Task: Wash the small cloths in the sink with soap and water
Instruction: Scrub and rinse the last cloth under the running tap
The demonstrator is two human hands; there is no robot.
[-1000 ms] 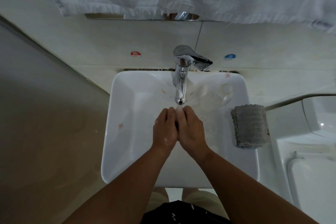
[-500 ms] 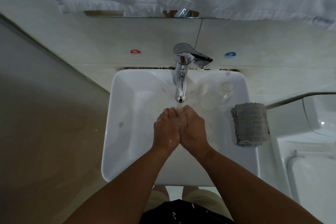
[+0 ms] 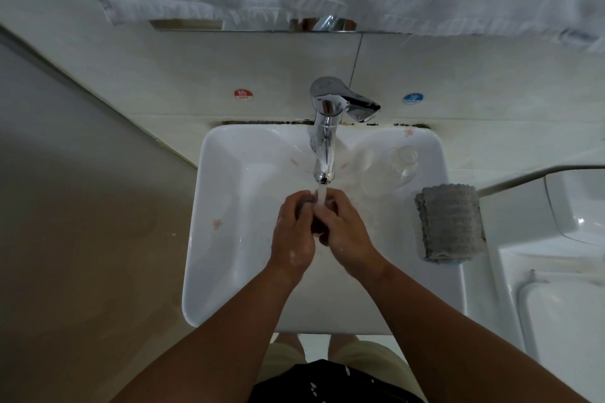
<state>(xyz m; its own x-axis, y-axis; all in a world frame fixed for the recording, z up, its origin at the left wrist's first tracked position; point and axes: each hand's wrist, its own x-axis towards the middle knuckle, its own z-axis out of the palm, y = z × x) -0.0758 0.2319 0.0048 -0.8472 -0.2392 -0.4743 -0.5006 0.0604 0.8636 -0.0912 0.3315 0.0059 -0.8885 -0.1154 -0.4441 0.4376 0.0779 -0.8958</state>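
- The left hand [image 3: 293, 232] and the right hand [image 3: 348, 232] are held side by side at the centre of the frame, over the bowl of the sink [image 3: 209, 206]; the fingers of both are curled round a small dark wad [image 3: 316, 222], which is judged to be one of the cloths and is mostly hidden between them.
- The stream [image 3: 321, 198] from the tap [image 3: 324, 147] is received at the upper end of the dark wad, just beyond the fingertips; flecks of foam [image 3: 296, 258] are seen on the back of the left hand, so a rubbing or rinsing step is judged to be in hand.
- A grey cloth [image 3: 450, 222], folded, is laid over the sink's right rim, right of centre; its long axis runs up and down the frame; it is touched by neither hand.
- The grey cloth lies to the right of both hands, and the right hand is the nearer; a sideways reach by that hand is likely what the next cloth calls for.
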